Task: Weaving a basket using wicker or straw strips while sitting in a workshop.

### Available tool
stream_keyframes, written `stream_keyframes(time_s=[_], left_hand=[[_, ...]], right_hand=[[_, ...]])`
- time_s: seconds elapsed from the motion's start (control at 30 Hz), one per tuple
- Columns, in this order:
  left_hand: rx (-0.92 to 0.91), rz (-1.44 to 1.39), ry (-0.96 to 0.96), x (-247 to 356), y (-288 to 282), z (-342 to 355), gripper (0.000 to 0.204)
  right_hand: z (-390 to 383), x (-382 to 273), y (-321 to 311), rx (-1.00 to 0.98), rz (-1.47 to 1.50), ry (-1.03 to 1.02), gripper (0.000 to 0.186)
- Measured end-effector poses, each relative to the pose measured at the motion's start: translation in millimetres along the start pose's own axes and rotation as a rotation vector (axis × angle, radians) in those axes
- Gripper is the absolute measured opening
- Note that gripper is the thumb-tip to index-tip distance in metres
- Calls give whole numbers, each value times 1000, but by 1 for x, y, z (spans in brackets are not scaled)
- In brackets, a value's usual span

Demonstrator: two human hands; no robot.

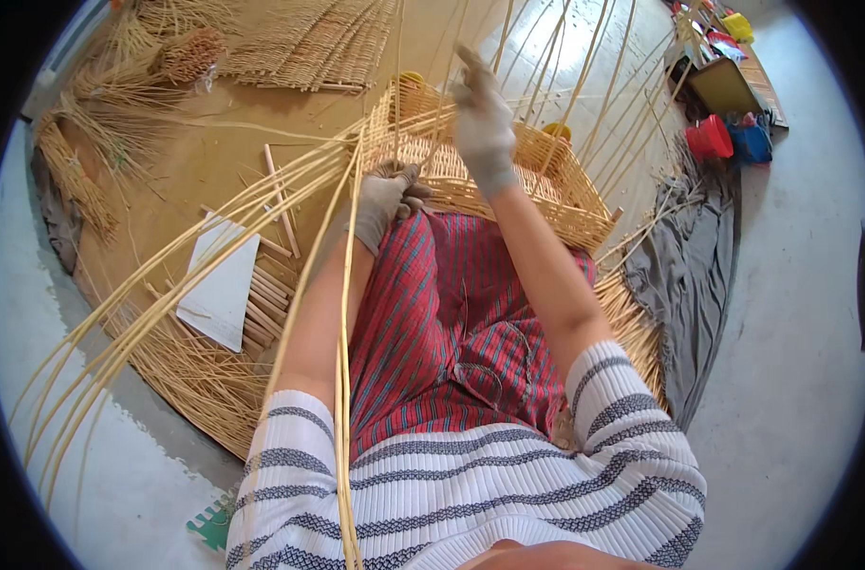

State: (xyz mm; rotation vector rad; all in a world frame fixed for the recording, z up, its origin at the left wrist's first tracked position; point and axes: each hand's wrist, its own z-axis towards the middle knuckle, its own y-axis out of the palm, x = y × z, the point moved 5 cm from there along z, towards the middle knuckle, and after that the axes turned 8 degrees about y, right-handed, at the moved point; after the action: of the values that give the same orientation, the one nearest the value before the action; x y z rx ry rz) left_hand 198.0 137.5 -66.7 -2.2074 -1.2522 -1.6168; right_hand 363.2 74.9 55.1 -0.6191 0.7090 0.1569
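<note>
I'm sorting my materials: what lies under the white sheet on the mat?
Under the white sheet lie flat wooden slats, poking out along its right edge, on the woven mat. How far they run beneath is covered.

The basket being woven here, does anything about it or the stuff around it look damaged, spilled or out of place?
Nothing stands out. The wicker basket looks intact, its long canes fanning out unwoven. The left hand grips them; the right hand is raised.

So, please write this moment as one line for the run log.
left hand: grips cane strands at basket rim | right hand: raised, fingers on upright stakes | basket: half woven, at the knees | both hands gloved
</note>
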Motion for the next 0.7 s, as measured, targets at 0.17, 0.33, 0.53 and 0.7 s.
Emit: stream_keyframes(time_s=[0.17, 0.33, 0.53, 0.7], left_hand=[[152, 3, -34, -10, -2, 9, 20], [189, 96, 26, -10, -5, 1, 23], [79, 510, 651, 33, 60, -49, 34], [-212, 840, 30, 18, 100, 7, 50]], right_hand=[[45, -19, 7, -19, 283, 371, 63], [-105, 18, -74, 376, 618, 406, 52], [-179, 80, -90, 361, 632, 814, 16], [-80, 37, -94, 165, -17, 642, 38]])
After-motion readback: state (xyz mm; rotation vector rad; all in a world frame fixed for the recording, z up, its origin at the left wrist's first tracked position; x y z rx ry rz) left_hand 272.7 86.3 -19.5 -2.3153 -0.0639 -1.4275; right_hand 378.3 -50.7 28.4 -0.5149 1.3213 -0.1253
